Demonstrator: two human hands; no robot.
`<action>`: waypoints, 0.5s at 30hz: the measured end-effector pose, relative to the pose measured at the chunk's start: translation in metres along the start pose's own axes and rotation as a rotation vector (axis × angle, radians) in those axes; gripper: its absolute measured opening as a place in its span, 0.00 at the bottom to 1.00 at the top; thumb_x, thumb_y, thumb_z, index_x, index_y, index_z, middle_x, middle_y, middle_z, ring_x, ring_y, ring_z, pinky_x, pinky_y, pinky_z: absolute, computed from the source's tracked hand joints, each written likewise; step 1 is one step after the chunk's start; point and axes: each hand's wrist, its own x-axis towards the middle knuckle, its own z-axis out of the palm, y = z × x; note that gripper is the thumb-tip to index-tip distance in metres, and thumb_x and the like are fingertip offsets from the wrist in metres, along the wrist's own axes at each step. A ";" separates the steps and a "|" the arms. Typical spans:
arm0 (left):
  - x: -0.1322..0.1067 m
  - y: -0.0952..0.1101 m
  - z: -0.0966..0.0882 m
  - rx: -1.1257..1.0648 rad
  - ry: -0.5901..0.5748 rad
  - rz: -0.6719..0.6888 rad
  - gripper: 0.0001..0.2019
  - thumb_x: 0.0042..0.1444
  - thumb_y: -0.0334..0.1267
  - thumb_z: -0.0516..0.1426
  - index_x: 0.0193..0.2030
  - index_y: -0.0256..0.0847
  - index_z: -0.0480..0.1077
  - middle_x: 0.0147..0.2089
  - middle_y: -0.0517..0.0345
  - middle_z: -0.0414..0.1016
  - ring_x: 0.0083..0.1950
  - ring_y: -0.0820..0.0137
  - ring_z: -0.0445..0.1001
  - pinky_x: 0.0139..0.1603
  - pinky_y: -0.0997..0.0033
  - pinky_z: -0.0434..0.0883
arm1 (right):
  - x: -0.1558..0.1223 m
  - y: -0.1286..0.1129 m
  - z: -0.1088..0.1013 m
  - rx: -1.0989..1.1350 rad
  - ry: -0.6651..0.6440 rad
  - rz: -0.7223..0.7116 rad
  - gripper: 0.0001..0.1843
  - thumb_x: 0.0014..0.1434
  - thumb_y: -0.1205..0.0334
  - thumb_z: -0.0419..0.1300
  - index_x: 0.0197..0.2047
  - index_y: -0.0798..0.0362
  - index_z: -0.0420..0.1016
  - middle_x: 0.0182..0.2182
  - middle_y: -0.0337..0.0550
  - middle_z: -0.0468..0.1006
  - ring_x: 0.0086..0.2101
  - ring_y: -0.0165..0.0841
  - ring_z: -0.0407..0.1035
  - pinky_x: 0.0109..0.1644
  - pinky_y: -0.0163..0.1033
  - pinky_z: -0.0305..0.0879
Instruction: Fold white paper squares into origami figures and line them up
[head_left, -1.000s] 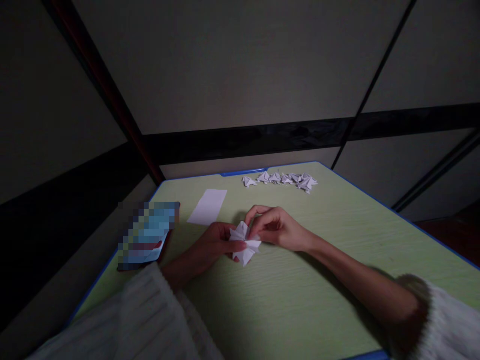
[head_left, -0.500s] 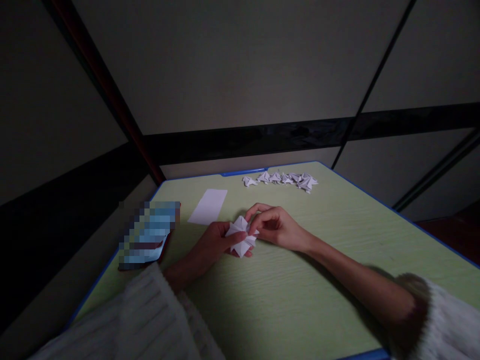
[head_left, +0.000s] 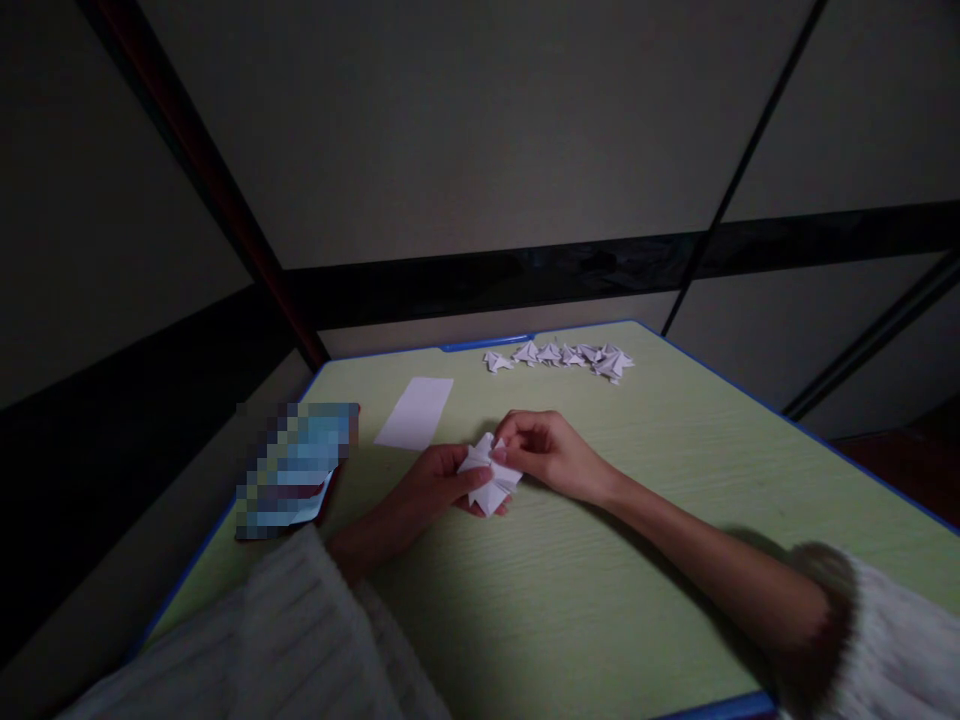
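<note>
A piece of folded white paper (head_left: 493, 496) with several pointed flaps is held above the table, between both hands. My left hand (head_left: 442, 478) grips it from the left, thumb pressed on its face and fingers underneath. The fingers of my right hand (head_left: 546, 447) pinch a flap at its upper right side. Beyond the hands, a flat white paper sheet (head_left: 415, 412) lies on the table. Several small folded paper figures (head_left: 550, 353) stand in a row near the far edge, bunched closer at the right end.
The pale green table (head_left: 637, 600) has a blue rim and stands against a panelled cabinet wall (head_left: 480, 150). At the left edge lies a phone-like device (head_left: 300, 480) with a reddish border, its screen blurred out.
My right thumb and fingers have shifted from the paper's right side to a flap near its top and closed on it. The folded paper has turned slightly and moved a little right.
</note>
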 end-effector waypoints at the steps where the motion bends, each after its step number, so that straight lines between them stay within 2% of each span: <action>1: 0.000 0.000 0.000 0.003 -0.001 0.002 0.11 0.39 0.41 0.58 0.25 0.33 0.68 0.22 0.56 0.74 0.24 0.72 0.72 0.24 0.77 0.64 | 0.000 0.000 0.000 0.000 -0.001 0.008 0.11 0.45 0.58 0.58 0.24 0.58 0.63 0.14 0.31 0.61 0.16 0.21 0.53 0.20 0.29 0.49; 11: -0.001 0.001 0.001 -0.037 0.036 0.019 0.07 0.43 0.37 0.55 0.26 0.34 0.67 0.20 0.59 0.74 0.22 0.72 0.72 0.25 0.75 0.66 | 0.000 0.000 0.006 -0.010 0.047 0.015 0.07 0.46 0.63 0.57 0.23 0.57 0.62 0.14 0.32 0.60 0.16 0.21 0.53 0.20 0.29 0.49; 15: 0.000 -0.002 -0.002 -0.067 0.020 0.024 0.06 0.44 0.36 0.54 0.27 0.34 0.68 0.19 0.59 0.74 0.21 0.72 0.72 0.25 0.74 0.66 | -0.001 -0.001 0.005 -0.088 0.110 -0.148 0.05 0.46 0.65 0.58 0.23 0.57 0.67 0.24 0.38 0.64 0.20 0.22 0.56 0.22 0.30 0.53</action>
